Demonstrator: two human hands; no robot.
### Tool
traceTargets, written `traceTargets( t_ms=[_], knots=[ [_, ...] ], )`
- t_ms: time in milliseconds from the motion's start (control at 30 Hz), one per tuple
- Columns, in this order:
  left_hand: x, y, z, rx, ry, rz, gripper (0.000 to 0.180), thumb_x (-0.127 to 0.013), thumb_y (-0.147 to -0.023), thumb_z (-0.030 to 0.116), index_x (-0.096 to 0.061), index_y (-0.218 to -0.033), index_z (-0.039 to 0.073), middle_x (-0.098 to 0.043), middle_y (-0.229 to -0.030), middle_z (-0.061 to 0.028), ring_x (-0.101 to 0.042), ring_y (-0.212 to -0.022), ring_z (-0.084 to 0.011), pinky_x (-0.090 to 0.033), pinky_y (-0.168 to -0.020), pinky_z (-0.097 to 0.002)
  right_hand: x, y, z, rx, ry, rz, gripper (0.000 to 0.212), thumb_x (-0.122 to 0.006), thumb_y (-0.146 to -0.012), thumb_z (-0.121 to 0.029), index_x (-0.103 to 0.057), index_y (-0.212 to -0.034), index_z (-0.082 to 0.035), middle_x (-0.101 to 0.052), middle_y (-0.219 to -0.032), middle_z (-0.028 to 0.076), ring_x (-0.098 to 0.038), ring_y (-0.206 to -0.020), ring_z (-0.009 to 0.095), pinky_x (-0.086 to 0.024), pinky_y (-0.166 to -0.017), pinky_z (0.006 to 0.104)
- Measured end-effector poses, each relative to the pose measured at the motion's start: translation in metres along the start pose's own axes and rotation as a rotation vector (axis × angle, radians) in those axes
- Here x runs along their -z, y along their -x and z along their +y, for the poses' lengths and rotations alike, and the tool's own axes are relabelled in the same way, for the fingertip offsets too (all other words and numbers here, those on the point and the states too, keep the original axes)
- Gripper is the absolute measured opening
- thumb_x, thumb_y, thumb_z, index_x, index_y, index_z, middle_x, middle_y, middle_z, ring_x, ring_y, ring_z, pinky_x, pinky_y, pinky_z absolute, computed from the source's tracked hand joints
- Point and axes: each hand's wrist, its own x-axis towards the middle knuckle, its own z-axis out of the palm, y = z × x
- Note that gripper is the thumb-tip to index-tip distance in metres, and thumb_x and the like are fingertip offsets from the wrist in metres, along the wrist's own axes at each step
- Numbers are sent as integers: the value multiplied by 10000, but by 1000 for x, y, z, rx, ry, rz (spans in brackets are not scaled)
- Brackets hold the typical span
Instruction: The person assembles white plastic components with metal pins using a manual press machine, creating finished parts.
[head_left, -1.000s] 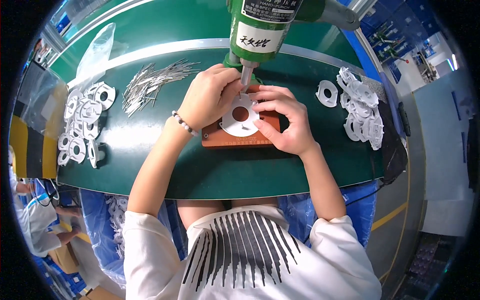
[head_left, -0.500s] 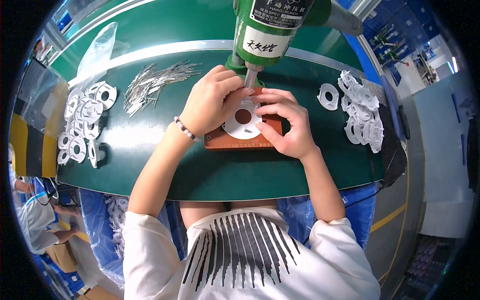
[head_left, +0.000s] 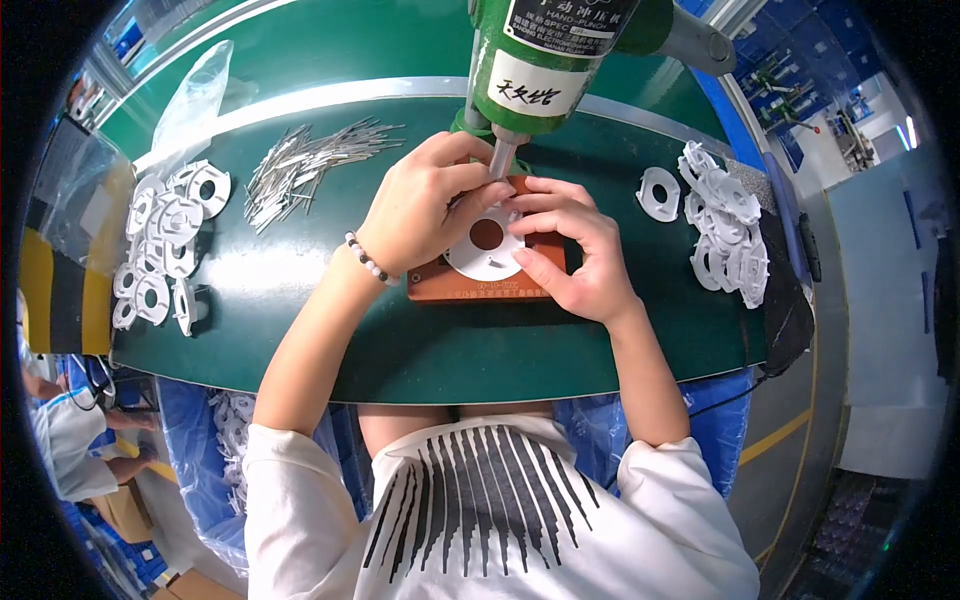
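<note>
A round white plastic part (head_left: pixel 470 261) with a large central hole lies on the orange-brown fixture block (head_left: pixel 440 288), under the green hand press. My left hand (head_left: pixel 425 205) reaches in from the left, fingers bent and pinched at the part's far edge, right beside the metal press rod (head_left: pixel 504 155). Whatever those fingertips hold is hidden. On the part's right side, my right hand (head_left: pixel 585 250) steadies it, thumb at the near right rim and fingertips at the far right.
The green press head (head_left: pixel 530 85) hangs over the fixture. Thin metal strips (head_left: pixel 300 170) lie in a pile at the far left. White plastic parts are heaped at the left (head_left: pixel 165 245) and right (head_left: pixel 730 235), with one single part (head_left: pixel 658 194) beside the right heap.
Both hands stay at the white part. My left fingertips have shifted very slightly at its far edge; the view itself has moved a little.
</note>
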Motion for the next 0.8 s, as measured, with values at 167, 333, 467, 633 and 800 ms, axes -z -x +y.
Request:
traceTargets(
  t_ms=[167, 333, 467, 633, 800],
  knots=[
    [0, 0, 0, 6, 1, -2, 90, -631, -769, 85, -661, -839, 36, -599, -902, -111, -593, -776, -262, -488, -685, -339, 0, 0, 0, -10, -22, 12, 140, -701, -689, -85, -650, -818, -62, -648, -962, 90, -548, -1043, 280, -421, -906, 378],
    [-1, 1, -1, 26, 14, -10, 90, -627, -776, 82, -660, -845, 35, -602, -930, -108, -597, -787, -250, -493, -695, -334, -1, 1, 3, -11, -28, 23, 94, -690, -697, -79, -656, -783, -62, -652, -956, 92, -552, -1035, 283, -423, -901, 378],
    [0, 1, 0, 31, 12, -20, 90, -625, -778, 81, -659, -848, 35, -600, -939, -106, -598, -793, -247, -495, -698, -334, -1, 1, 3, -12, -31, 24, 75, -689, -697, -75, -658, -764, -68, -648, -977, 88, -546, -1043, 280, -421, -903, 381],
    [1, 1, 2, 43, 14, -29, 110, -627, -779, 87, -657, -875, 41, -583, -931, -112, -595, -791, -256, -492, -693, -337, -1, 1, 2, 1, -16, 71, 58, -689, -705, -114, -656, -732, -75, -635, -1026, 78, -526, -1072, 272, -405, -918, 382],
    [0, 3, 0, 30, 15, 16, 199, -686, -731, 170, -634, -871, 38, -577, -962, -93, -595, -707, -265, -496, -630, -336, 1, 2, 5, 1, -19, 85, 90, -621, -763, -131, -646, -721, -55, -621, -1073, 103, -494, -1118, 275, -372, -951, 377]
  ],
)
